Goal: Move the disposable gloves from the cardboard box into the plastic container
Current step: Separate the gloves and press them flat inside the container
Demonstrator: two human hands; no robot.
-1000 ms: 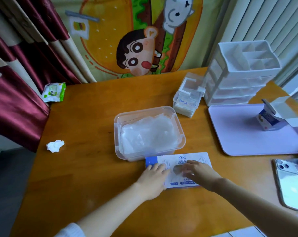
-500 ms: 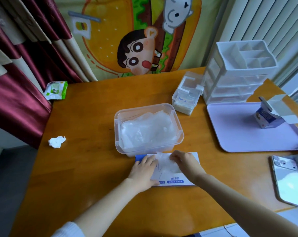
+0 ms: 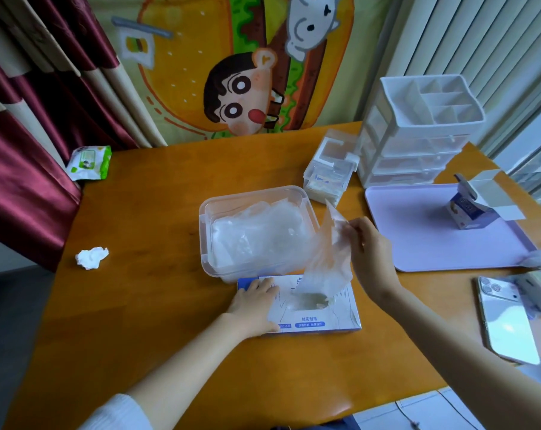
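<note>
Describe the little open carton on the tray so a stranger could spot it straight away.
Start at the orange-brown wooden table and look to its right side, where a flat lilac plastic tray lies. Towards the tray's far right stands a small blue-and-white cardboard carton; its open flaps and blue print set it apart from the taller white plastic drawer unit behind the tray.

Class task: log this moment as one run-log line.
left hand: flat on cardboard box | right hand: pinches glove, raised above box opening | plastic container: open, gloves inside
</note>
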